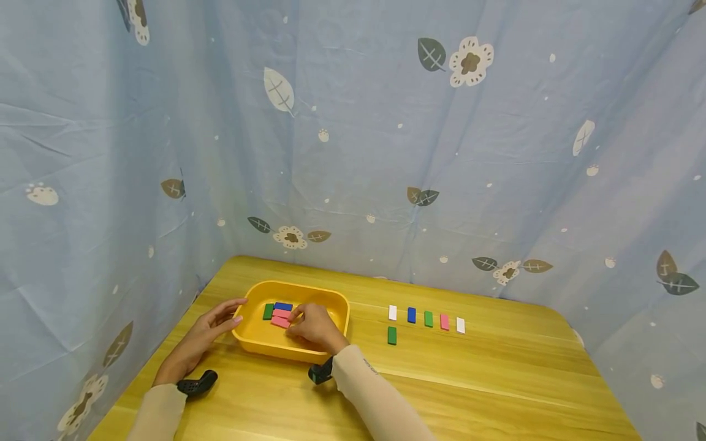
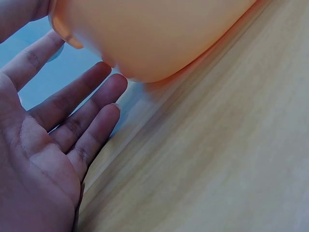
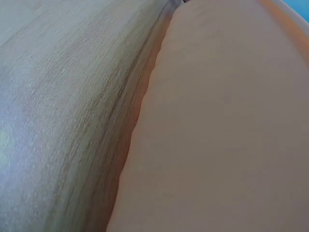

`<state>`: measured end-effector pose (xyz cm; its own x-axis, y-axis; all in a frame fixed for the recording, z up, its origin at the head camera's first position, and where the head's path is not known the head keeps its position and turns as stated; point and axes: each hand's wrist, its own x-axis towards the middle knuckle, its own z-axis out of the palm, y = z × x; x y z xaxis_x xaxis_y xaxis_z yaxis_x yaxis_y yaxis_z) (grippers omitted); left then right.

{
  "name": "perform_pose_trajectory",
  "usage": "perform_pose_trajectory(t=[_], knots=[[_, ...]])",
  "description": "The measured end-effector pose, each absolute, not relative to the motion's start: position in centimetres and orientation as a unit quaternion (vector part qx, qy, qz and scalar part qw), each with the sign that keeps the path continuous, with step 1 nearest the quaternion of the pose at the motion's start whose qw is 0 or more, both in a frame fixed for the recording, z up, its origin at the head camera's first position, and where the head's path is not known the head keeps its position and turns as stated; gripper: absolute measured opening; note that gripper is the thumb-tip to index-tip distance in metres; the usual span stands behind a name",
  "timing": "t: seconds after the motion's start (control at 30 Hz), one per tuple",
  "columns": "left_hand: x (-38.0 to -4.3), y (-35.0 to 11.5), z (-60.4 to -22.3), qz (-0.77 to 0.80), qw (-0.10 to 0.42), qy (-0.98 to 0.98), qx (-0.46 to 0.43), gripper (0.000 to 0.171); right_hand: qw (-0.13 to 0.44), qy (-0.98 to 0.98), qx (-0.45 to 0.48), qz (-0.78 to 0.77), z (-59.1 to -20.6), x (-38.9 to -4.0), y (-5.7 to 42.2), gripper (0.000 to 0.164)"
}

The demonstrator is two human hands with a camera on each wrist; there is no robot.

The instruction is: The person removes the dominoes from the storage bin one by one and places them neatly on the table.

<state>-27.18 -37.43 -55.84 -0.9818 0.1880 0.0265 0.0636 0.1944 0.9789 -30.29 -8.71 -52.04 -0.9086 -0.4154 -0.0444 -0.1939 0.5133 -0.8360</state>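
Note:
A yellow plastic bin (image 1: 254, 348) stands on the left part of the table. My left hand (image 1: 205, 334) is at its left end, fingers extended and thumb by the rim; in the left wrist view the fingers (image 2: 96, 113) lie spread beside the bin's outer wall (image 2: 159, 38). Inside the bin, my right hand (image 1: 315, 327) has its bent fingertips at the right ends of two pink blocks (image 1: 280, 321); whether they pinch one is too small to tell. Near these lie a blue block (image 1: 284, 306) and a green block (image 1: 268, 311). The right wrist view shows mostly the bin's wall (image 3: 222, 121).
Right of the bin, a spaced row holds a white block (image 1: 392, 312), a blue one (image 1: 411, 315), a green one (image 1: 428, 318), a pink one (image 1: 444, 321) and another white one (image 1: 460, 325). A second green block (image 1: 392, 335) lies in front. Curtains (image 1: 358, 153) hang around the table.

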Motion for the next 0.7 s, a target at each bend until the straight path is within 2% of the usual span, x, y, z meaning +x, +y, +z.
perform_pose_trajectory(t=[0.13, 0.43, 0.57, 0.7], knots=[[-27.21, -37.53, -55.95, 0.629, 0.05, 0.771, 0.085, 0.055, 0.116, 0.87, -0.194, -0.438, -52.1, -30.4, -8.7, 0.011], [-27.3, -37.54, -55.98, 0.629, 0.045, 0.771, 0.092, 0.055, 0.128, 0.868, -0.218, -0.428, -52.22, -30.66, -8.84, 0.019], [-27.35, -37.54, -55.95, 0.63, 0.046, 0.77, 0.09, 0.054, 0.12, 0.875, -0.226, -0.412, -52.25, -30.63, -8.84, 0.013], [-27.34, -37.52, -55.9, 0.63, 0.047, 0.77, 0.09, 0.055, 0.118, 0.878, -0.21, -0.414, -52.24, -30.64, -8.79, 0.015]])
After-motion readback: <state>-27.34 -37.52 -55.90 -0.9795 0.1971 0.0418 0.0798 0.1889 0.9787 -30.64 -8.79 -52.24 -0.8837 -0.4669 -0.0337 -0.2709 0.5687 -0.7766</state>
